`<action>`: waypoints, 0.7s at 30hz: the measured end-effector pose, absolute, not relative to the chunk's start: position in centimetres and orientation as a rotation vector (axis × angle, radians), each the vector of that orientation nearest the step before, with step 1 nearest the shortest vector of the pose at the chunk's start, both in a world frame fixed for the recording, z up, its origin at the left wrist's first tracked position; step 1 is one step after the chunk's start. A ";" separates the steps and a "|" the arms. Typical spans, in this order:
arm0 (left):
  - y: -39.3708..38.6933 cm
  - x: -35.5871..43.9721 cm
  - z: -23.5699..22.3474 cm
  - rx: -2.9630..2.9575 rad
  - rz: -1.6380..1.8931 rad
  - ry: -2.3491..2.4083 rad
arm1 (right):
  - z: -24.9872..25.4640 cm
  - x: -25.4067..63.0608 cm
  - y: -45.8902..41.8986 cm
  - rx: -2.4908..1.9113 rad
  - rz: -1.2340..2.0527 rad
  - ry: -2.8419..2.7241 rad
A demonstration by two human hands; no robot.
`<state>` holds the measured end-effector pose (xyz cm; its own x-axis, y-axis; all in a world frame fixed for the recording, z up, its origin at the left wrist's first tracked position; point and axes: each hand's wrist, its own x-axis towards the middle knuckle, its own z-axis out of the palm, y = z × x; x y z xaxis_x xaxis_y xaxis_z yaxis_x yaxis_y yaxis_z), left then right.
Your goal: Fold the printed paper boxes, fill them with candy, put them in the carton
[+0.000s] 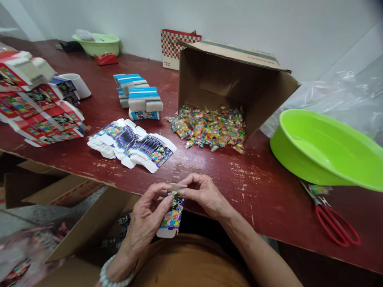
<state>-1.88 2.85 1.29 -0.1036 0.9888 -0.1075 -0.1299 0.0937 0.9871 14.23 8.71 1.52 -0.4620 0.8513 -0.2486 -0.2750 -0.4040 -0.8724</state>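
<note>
The left hand (146,216) is gripping a small printed box (172,213) between thumb and fingers, and the right hand (209,197) is pinching its top flap, thumb against fingers. The box is hanging upright just off the near edge of the red table (243,192), close to the person's body. Beyond the hands, a fanned pile of flat purple cartons (131,143) is lying between them and the blue-topped bundles (139,95). Wrapped candies (212,128) are spilling from a cardboard box (214,75) whose opening is facing the table's near side; its walls are blocking the view behind. To the left, red bundles (36,98) are leaning in a stack, partly hiding a white roll (79,85). To the right, 1 green basin (330,151) is sitting near red-handled scissors (335,224), its rim overhanging their blades. Below, an open carton (78,223) is standing beside the left forearm.
</note>
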 end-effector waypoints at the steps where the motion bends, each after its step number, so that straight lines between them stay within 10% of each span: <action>1: 2.7 -1.8 1.3 0.910 1.297 1.235 | 1.3 14.2 8.6 -0.926 1.902 -1.038; 10: 2.7 -0.7 1.6 0.344 0.902 0.994 | 1.0 14.8 8.3 -0.926 1.340 -1.665; 21: 3.6 -0.8 1.0 0.687 0.988 1.136 | 2.6 13.2 9.5 -0.948 1.998 -1.040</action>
